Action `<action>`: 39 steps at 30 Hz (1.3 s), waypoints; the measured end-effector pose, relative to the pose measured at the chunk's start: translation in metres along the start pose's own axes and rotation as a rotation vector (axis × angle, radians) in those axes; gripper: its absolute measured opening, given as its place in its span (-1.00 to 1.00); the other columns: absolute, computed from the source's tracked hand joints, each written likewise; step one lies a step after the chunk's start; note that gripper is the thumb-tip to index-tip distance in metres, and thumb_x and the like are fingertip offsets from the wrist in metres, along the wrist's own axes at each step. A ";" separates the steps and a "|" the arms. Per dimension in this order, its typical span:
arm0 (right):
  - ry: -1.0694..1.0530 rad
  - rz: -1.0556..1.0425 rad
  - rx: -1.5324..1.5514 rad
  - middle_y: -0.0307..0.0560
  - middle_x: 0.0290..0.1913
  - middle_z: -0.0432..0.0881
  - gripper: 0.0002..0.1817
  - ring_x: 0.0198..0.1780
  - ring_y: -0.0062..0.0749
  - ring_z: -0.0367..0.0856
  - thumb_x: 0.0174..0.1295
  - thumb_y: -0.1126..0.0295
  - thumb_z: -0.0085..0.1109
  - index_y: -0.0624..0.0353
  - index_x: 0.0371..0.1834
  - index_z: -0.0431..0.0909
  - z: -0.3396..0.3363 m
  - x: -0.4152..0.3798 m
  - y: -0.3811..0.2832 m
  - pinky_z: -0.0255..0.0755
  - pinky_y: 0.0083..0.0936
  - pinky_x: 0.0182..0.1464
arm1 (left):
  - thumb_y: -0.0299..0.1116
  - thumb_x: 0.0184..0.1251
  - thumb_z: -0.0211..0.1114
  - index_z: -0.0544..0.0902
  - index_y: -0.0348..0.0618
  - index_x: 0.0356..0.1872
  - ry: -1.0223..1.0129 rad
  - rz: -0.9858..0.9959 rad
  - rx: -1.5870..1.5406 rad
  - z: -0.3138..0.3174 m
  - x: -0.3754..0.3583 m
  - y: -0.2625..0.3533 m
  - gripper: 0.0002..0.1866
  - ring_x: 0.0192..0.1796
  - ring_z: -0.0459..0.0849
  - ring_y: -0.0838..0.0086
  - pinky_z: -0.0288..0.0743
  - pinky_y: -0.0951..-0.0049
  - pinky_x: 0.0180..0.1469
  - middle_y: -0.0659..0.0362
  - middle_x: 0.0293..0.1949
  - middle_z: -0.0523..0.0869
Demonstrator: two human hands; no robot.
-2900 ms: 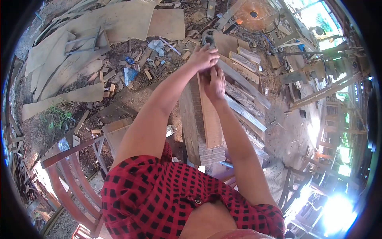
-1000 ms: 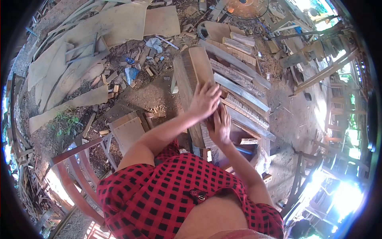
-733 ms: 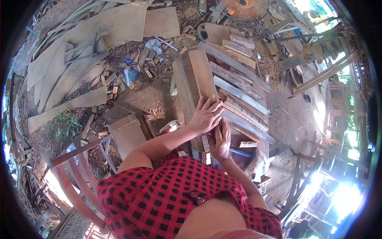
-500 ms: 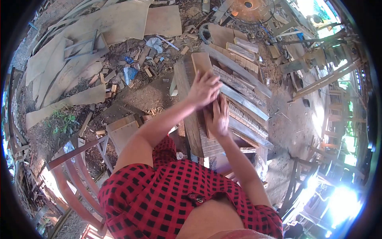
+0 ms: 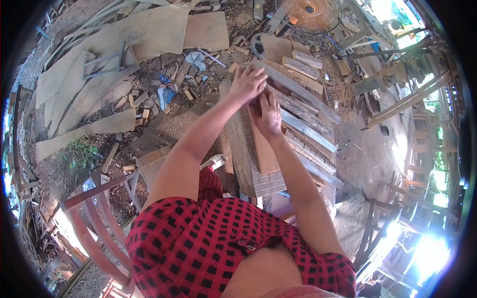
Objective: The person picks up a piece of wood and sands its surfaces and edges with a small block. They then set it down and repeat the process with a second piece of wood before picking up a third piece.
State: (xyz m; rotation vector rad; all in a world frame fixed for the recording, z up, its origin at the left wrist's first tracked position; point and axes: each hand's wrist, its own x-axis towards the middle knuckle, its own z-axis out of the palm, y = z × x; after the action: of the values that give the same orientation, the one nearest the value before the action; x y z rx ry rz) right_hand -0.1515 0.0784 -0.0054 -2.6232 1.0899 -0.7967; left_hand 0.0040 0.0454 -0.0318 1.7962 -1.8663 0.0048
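A narrow, smooth wooden board (image 5: pixel 266 155) lies lengthwise on a thick, weathered wooden bench (image 5: pixel 238 154). At the far end of the board, my left hand (image 5: pixel 248 83) is bent over with its fingers curled down. Just nearer to me, my right hand (image 5: pixel 268 115) presses low, its fingers together and pointing away from me. Something dark shows in the gap beneath both hands, but they cover most of it and I cannot make out what it is. The near part of the board is bare.
Rough wooden slats (image 5: pixel 308 129) lie side by side right of the bench. A wooden chair frame (image 5: pixel 99 198) stands at the left. Thin sheets (image 5: pixel 159 30), offcuts and a blue-white plastic scrap (image 5: pixel 165 97) litter the ground. A round rusty metal piece (image 5: pixel 309 20) sits at the back.
Both hands have slid away from me along the board to its far end. The board's near part, covered by the hands and forearms before, now shows.
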 end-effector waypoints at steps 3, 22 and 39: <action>-0.061 0.000 -0.027 0.47 0.31 0.30 -0.42 0.35 0.39 0.27 0.19 0.29 0.23 0.32 0.26 0.38 -0.023 -0.061 -0.013 0.16 0.13 0.38 | -0.04 0.48 0.04 0.53 0.18 0.29 -0.060 0.002 -0.002 -0.012 -0.051 0.041 -0.57 0.52 0.19 0.12 -0.07 -0.26 0.49 0.24 0.44 0.36; -0.089 -0.018 -0.038 0.46 0.34 0.27 -0.40 0.37 0.37 0.26 0.15 0.33 0.22 0.33 0.27 0.38 -0.049 -0.112 -0.035 0.12 0.21 0.37 | 0.01 0.50 0.01 0.54 0.14 0.30 -0.032 0.026 -0.135 -0.025 -0.107 0.073 -0.54 0.54 0.15 0.07 -0.14 -0.32 0.49 0.17 0.42 0.38; -0.054 -0.001 0.006 0.42 0.34 0.31 -0.40 0.39 0.28 0.26 0.18 0.24 0.26 0.24 0.28 0.39 0.008 -0.004 0.000 0.10 0.16 0.40 | -0.03 0.45 0.10 0.61 0.30 0.21 -0.019 -0.122 -0.031 -0.008 -0.009 -0.003 -0.63 0.55 0.13 0.18 -0.07 -0.25 0.49 0.34 0.45 0.35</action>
State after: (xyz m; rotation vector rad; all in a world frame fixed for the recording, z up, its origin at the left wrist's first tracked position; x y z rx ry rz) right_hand -0.1494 0.0807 -0.0133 -2.6244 1.0700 -0.7237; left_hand 0.0091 0.0566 -0.0293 1.8920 -1.7575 -0.0857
